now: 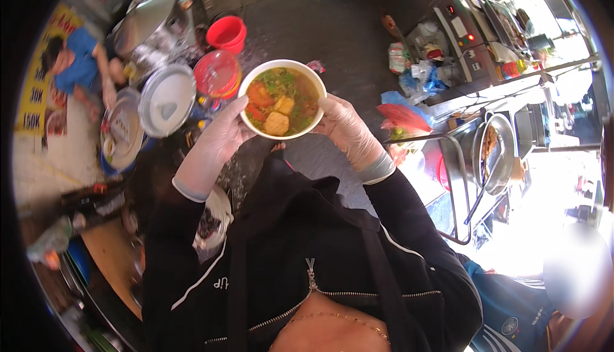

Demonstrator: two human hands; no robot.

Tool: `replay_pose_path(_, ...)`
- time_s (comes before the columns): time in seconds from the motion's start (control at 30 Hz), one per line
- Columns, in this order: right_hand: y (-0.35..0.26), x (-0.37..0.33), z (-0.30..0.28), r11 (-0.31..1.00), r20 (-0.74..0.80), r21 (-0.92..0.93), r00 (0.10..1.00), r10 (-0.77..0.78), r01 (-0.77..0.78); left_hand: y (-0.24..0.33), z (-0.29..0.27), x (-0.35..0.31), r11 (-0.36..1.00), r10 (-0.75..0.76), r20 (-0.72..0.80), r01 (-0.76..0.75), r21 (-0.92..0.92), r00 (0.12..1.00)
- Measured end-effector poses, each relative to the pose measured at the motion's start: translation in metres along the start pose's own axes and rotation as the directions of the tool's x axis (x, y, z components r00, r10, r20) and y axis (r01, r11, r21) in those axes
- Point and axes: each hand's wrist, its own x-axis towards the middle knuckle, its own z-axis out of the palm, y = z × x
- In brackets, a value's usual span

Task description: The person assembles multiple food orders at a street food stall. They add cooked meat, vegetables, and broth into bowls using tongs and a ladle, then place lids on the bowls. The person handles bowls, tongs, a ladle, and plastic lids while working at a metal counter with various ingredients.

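Both my gloved hands hold up a white bowl (282,134) of soup, roughly level, in front of me. In its broth (306,99) float fried tofu pieces (277,123), tomato (259,94) and chopped green herbs (279,81). My left hand (220,134), in a clear glove, is closed on the left side of the rim. The right side is gripped by my right hand (346,128), with its thumb near the rim. The fingers beneath the bowl are mostly hidden.
Left of the bowl stand red buckets (226,35) and a large white basin (167,101). A person in blue (83,64) bends over another basin (121,131). On the right are a metal rack (462,186) and a pan (496,154); another person (511,307) is at lower right.
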Motion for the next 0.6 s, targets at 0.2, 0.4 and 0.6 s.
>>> replay_pose_path(0.2,-0.118,0.074,-0.093,0.983,-0.212,0.053,0.964,-0.162,0.177,0.073,0.109,0.189,0.970,-0.157,0.126,0.129,0.208,0.979)
replay_pose_path(0.4,-0.214,0.148,-0.205,0.946,-0.453,0.095,0.859,-0.237,0.310,0.120,0.226,0.373,0.921,-0.224,0.241,0.124,0.369,0.944)
replay_pose_path(0.6,-0.325,0.216,-0.315,0.930,-0.518,0.064,0.809,-0.279,0.361,0.147,0.331,0.525,0.905,-0.226,0.265,0.101,0.413,0.938)
